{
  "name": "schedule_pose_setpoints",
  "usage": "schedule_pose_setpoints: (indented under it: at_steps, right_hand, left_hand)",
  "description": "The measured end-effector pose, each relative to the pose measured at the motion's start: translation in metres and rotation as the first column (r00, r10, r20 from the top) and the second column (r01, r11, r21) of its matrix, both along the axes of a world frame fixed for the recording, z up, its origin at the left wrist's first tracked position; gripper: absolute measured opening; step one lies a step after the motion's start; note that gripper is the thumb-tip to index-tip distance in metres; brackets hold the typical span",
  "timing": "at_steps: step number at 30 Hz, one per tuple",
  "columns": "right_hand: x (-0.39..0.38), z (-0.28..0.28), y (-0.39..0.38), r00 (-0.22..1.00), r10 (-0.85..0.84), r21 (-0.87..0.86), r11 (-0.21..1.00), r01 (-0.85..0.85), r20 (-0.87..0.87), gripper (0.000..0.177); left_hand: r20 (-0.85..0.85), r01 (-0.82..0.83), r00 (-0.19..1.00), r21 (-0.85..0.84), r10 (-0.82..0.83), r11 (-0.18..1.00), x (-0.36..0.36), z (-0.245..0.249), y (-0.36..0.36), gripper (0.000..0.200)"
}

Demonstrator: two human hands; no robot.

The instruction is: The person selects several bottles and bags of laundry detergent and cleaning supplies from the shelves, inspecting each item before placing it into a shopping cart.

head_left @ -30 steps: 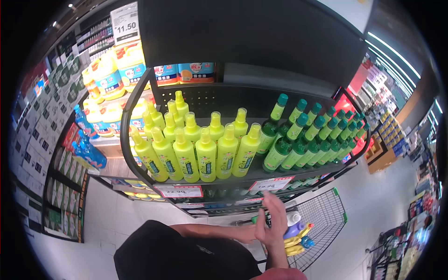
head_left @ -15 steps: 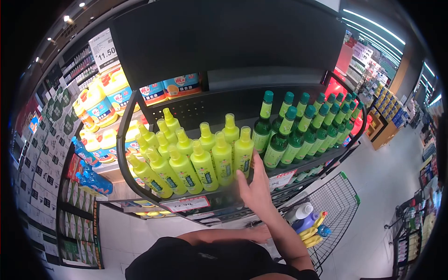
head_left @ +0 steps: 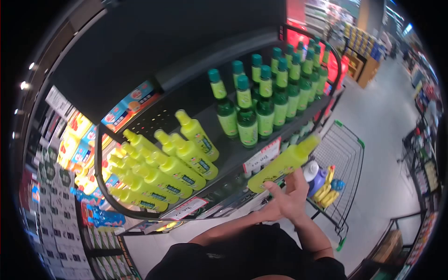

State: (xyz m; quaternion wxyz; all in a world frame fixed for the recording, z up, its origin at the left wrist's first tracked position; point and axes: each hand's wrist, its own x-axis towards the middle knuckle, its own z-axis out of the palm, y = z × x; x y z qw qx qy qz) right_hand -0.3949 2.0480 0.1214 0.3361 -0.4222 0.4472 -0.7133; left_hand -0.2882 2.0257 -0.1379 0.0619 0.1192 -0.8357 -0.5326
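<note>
My right hand (head_left: 293, 193) holds a yellow-green spray bottle (head_left: 282, 165), tilted with its cap toward the upper right, in front of the shelf's edge. My left hand (head_left: 270, 212) is just beside the right hand, below the bottle's base; its fingers are hidden. Several matching yellow-green bottles (head_left: 175, 168) stand in rows on the left part of the black shelf (head_left: 224, 165). Green bottles with dark green caps (head_left: 247, 126) fill the right part.
A wire shopping cart (head_left: 343, 149) at the right holds a purple bottle (head_left: 318, 179), yellow items (head_left: 326, 196) and a blue-capped item. Stacked cartons (head_left: 58, 210) line the left side. An aisle (head_left: 378, 121) runs past the cart.
My right hand has brought one yellow-green bottle off the shelf, to the right and toward me. My left hand has come up beside it. The view has turned and shifted right.
</note>
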Motion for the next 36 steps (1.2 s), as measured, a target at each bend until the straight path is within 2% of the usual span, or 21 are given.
schedule_pose_setpoints:
  at_steps: [1,2,3,6,8,9,12,15,16,18,21,22,23,24,27,29,30,32,33,36]
  right_hand:
    - [-0.011,-0.001,0.008,0.990,-0.002,0.027,1.000,-0.001,0.139,0.061]
    - [-0.024,-0.010,0.017,0.982,0.027,0.075,0.996,-0.041,0.185,0.063]
    - [-0.033,-0.018,0.026,0.965,-0.017,0.124,0.992,-0.016,0.260,0.059]
    - [-0.052,-0.056,0.052,0.939,-0.135,0.183,0.980,0.079,0.317,0.057]
    - [-0.059,-0.064,0.071,0.920,-0.240,0.270,0.950,0.157,0.310,0.053]
    - [-0.062,-0.068,0.080,0.909,-0.284,0.310,0.932,0.188,0.304,0.051]
    - [-0.067,-0.083,0.104,0.890,-0.382,0.422,0.870,0.256,0.250,0.050]
    - [-0.066,-0.093,0.124,0.862,-0.445,0.461,0.835,0.302,0.241,0.048]
    - [-0.064,-0.097,0.129,0.852,-0.461,0.456,0.831,0.318,0.247,0.047]
    - [-0.065,-0.108,0.144,0.872,-0.440,0.435,0.842,0.319,0.214,0.051]
    - [-0.072,-0.123,0.180,0.896,-0.427,0.437,0.834,0.337,0.121,0.058]
    - [-0.077,-0.123,0.196,0.875,-0.416,0.461,0.845,0.272,0.247,0.058]
    - [-0.080,-0.123,0.211,0.880,-0.408,0.482,0.838,0.255,0.243,0.056]
    - [-0.084,-0.122,0.225,0.886,-0.398,0.501,0.832,0.238,0.239,0.053]
    - [-0.090,-0.118,0.256,0.927,-0.333,0.501,0.840,0.209,0.171,0.049]
    - [-0.092,-0.120,0.266,0.953,-0.286,0.434,0.874,0.216,0.101,0.049]
    - [-0.094,-0.122,0.269,0.948,-0.271,0.429,0.886,0.177,0.167,0.048]
    - [-0.094,-0.125,0.274,0.924,-0.239,0.412,0.906,0.101,0.299,0.047]
    - [-0.093,-0.123,0.271,0.903,-0.302,0.400,0.901,0.167,0.305,0.045]
    - [-0.089,-0.113,0.252,0.834,-0.477,0.392,0.848,0.355,0.276,0.044]
  left_hand:
    - [-0.018,-0.039,0.999,0.059,0.040,0.997,-0.003,0.013,-0.001,0.045]
    - [-0.023,-0.071,0.997,0.121,0.074,0.990,-0.008,0.027,0.000,0.044]
    - [-0.034,-0.097,0.994,0.190,0.105,0.977,-0.013,0.040,0.000,0.043]
    - [0.051,-0.149,0.988,0.478,0.142,0.866,-0.025,0.072,0.000,0.039]
    - [0.150,-0.211,0.977,0.703,0.149,0.679,-0.028,0.077,0.001,0.042]
    - [0.224,-0.237,0.970,0.811,0.091,0.535,-0.026,0.069,0.000,0.049]
    - [0.167,-0.158,0.986,0.946,-0.008,0.285,-0.033,0.117,0.003,0.071]
    - [0.143,-0.101,0.984,0.940,-0.106,0.326,-0.038,0.110,0.012,0.090]
    - [0.122,-0.092,0.987,0.961,-0.102,0.260,-0.041,0.113,0.016,0.070]
    - [0.126,-0.029,0.981,0.847,-0.148,0.532,-0.039,0.092,0.025,0.066]
    - [0.114,0.015,0.967,0.866,-0.228,0.499,-0.041,0.070,0.033,0.060]
    - [0.170,-0.027,0.944,0.895,-0.285,0.445,-0.040,0.073,0.030,0.060]
    - [0.221,-0.076,0.913,0.918,-0.342,0.389,-0.039,0.075,0.031,0.061]
    - [0.374,-0.273,0.890,0.895,-0.260,0.352,-0.039,0.078,0.041,0.061]
    - [0.224,-0.179,0.854,0.974,-0.470,0.140,-0.035,0.040,0.032,0.050]
    - [0.234,-0.174,0.843,0.971,-0.485,0.166,-0.036,0.029,0.035,0.051]
    - [0.241,-0.173,0.836,0.968,-0.492,0.180,-0.039,0.032,0.036,0.052]
    - [0.316,-0.200,0.850,0.933,-0.422,0.298,-0.045,0.039,0.045,0.056]
    - [0.351,-0.215,0.855,0.910,-0.383,0.354,-0.049,0.047,0.048,0.059]
    - [0.308,-0.054,0.868,0.839,-0.391,0.541,-0.073,0.083,0.036,0.055]
